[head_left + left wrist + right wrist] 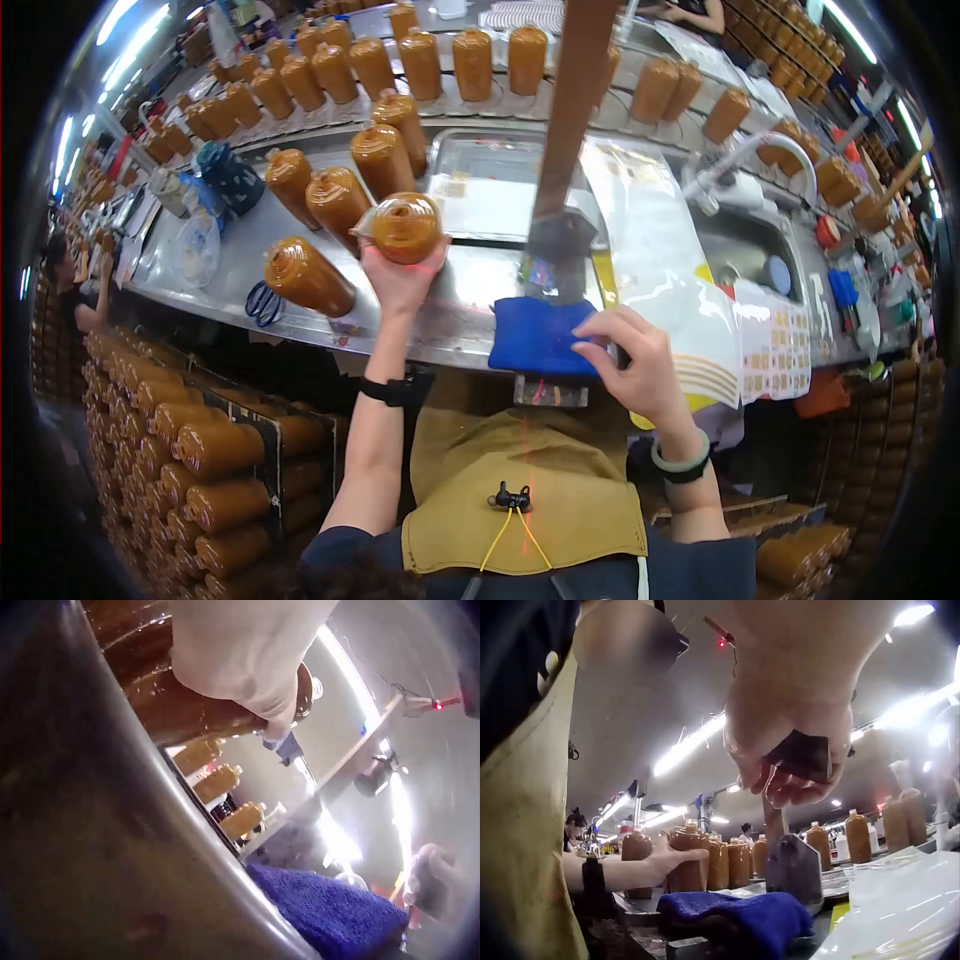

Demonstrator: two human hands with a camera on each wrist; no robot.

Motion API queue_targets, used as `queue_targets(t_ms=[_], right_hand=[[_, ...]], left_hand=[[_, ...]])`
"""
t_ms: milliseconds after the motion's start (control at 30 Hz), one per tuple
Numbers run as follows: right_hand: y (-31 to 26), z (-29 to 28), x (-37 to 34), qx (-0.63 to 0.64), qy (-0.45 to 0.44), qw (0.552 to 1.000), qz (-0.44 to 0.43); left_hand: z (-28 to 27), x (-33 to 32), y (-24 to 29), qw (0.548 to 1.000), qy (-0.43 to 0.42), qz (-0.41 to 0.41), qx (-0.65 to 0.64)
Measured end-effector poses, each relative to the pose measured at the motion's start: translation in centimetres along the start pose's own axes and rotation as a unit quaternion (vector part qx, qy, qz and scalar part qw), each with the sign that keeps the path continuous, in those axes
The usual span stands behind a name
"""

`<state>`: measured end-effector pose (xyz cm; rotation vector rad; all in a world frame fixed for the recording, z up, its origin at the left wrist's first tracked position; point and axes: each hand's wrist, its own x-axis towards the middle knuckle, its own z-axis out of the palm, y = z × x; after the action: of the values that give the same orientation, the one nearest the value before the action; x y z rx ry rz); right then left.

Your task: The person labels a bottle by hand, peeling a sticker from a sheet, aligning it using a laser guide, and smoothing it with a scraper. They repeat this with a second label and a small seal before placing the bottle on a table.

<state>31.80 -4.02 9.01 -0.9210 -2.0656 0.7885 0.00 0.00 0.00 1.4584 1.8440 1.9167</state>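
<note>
My left hand (403,275) grips a glossy brown bottle (408,225) around its side, above the metal table (440,320). In the left wrist view, that hand covers part of the bottle (195,712). My right hand (640,360) hovers by the right edge of a folded blue cloth (535,335), thumb and forefinger close together. The right wrist view shows its fingers curled at a small dark flat piece (804,756) in the palm; its kind is hidden. Several similar brown bottles (310,278) stand left of and behind the held one.
A brown upright post (575,110) with a grey block rises behind the cloth. To the right lie plastic sheets (645,230) and a printed sheet (775,345), near a sink (745,250) and faucet. Stacked bottles (220,450) fill the lower left. A metal tray (485,200) lies behind.
</note>
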Motion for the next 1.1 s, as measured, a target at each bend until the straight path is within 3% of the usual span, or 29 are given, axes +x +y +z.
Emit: queue_targets(t_ms=[33, 67, 100, 233, 300, 367, 433, 667, 700, 767, 800, 833, 900, 933, 967, 1000, 1033, 1067, 1100], right_hand=[[-0.8, 0.4, 0.3, 0.013, 0.0, 1.0, 0.018], [-0.3, 0.9, 0.4, 0.006, -0.012, 1.0, 0.0], [1.1, 2.1, -0.1, 0.029, 0.011, 1.0, 0.002], [-0.6, 2.8, -0.9, -0.066, -0.036, 0.995, -0.065], [-0.4, 3.4, -2.1, -0.098, -0.076, 0.992, -0.025], [0.9, 3.3, -3.6, -0.093, 0.02, 0.996, -0.001], [1.8, 2.8, -4.2, -0.052, 0.022, 0.998, 0.022], [3.6, 2.1, -3.4, 0.058, 0.029, 0.995, 0.071], [3.7, 2.0, -2.9, 0.076, 0.025, 0.994, 0.079], [4.0, 2.5, -2.3, 0.097, 0.022, 0.991, 0.092], [4.5, 2.9, -2.2, 0.07, 0.007, 0.988, 0.134], [4.9, 3.1, -2.4, 0.04, -0.006, 0.983, 0.179], [5.7, 2.4, -3.2, -0.001, -0.047, 0.975, 0.215], [6.1, 1.4, -3.6, -0.019, -0.028, 0.987, 0.154], [6.5, 0.4, -4.1, -0.036, -0.011, 0.995, 0.093], [6.6, -1.5, -4.4, -0.023, -0.004, 0.991, 0.133], [6.4, -3.4, -4.3, 0.002, -0.003, 0.963, 0.27], [9.7, -4.4, -5.9, -0.076, 0.05, 0.973, 0.21], [10.1, -5.7, -6.2, -0.136, 0.037, 0.953, 0.268]], left_hand=[[-0.4, 0.1, 1.2, 0.998, 0.022, -0.048, -0.031], [-0.9, 0.1, 2.6, 0.986, 0.008, -0.077, -0.147], [-1.1, 0.0, 3.6, 0.981, -0.033, -0.084, -0.174], [1.6, -4.2, 8.3, 0.89, -0.19, -0.214, -0.356], [3.1, -5.8, 10.5, 0.835, -0.26, -0.333, -0.353], [3.8, -7.1, 11.5, 0.778, -0.31, -0.365, -0.406], [4.3, -8.1, 11.3, 0.787, -0.374, -0.328, -0.364], [6.8, -7.6, 12.2, 0.812, -0.354, -0.38, -0.266], [7.3, -7.4, 11.7, 0.812, -0.354, -0.38, -0.266], [8.2, -7.1, 10.5, 0.871, -0.368, -0.274, -0.173], [8.3, -6.8, 11.0, 0.901, -0.361, -0.221, -0.095], [8.2, -6.8, 11.5, 0.896, -0.37, -0.223, -0.098], [7.7, -7.1, 11.9, 0.914, -0.395, -0.069, 0.065], [7.4, -7.2, 11.7, 0.9, -0.42, -0.118, -0.018], [6.6, -7.4, 12.1, 0.895, -0.429, -0.122, -0.02], [5.5, -7.8, 12.9, 0.893, -0.427, -0.128, -0.063], [4.4, -8.1, 13.1, 0.89, -0.422, -0.135, -0.106], [3.7, -8.8, 11.7, 0.907, -0.417, -0.028, -0.045], [3.2, -9.8, 11.1, 0.905, -0.421, -0.033, -0.044]])
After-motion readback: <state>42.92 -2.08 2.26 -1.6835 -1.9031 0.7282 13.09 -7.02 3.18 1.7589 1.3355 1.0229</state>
